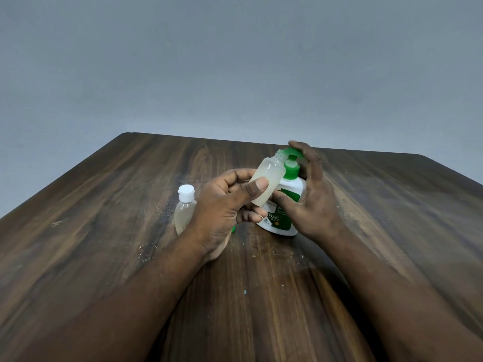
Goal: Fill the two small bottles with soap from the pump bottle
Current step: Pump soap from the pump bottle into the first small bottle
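While tilted, small bottle (pixel 266 178) in left hand (pixel 222 212) pinch grip; right hand (pixel 315 205) curled round pump bottle (pixel 291 192).

**Plain Indoor Tabletop, Room Type Unclear**

A plain indoor work spot is shown; whether it is a home, an office or a studio cannot be told. A dark wood-grain table (pixel 104 194), scuffed and flecked with pale marks toward 7 o'clock, is set against a plain grey wall (pixel 235 61) seen from 9 through 12 to 3 o'clock. A household note is lent by a hand-wash pump bottle (pixel 281 224) just toward 3 o'clock of centre.
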